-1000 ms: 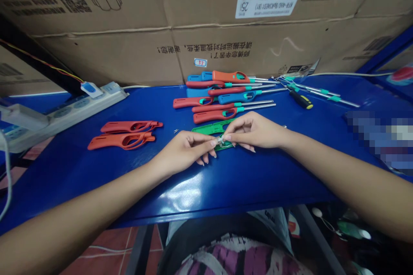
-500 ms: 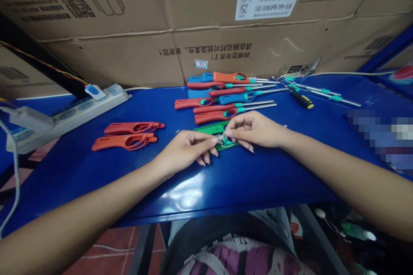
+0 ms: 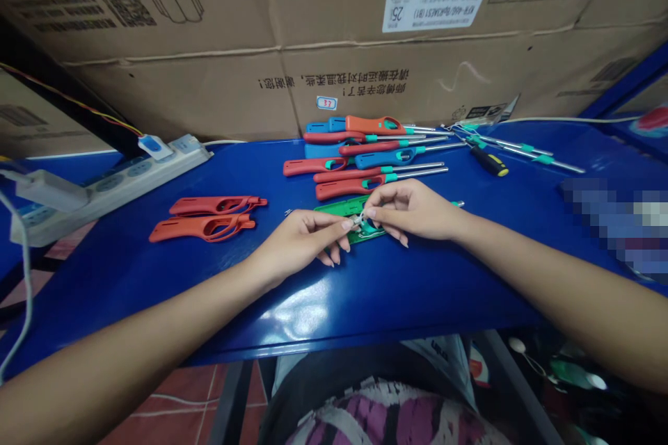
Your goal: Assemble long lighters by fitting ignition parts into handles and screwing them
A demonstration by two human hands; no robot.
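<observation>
Head view showed your left hand (image 3: 298,245) and right hand (image 3: 412,208) pinched on a small pale part (image 3: 358,220) beside green casing (image 3: 338,209), center frame.

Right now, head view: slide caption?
Left hand and right hand pinch a small pale part over green casing, blue table.

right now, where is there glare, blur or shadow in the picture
Head view: white glare on the blue table; the small part between left hand and right hand too soft to make out; heavy shadow under the table at lower right; pixelation at the right edge.
</observation>
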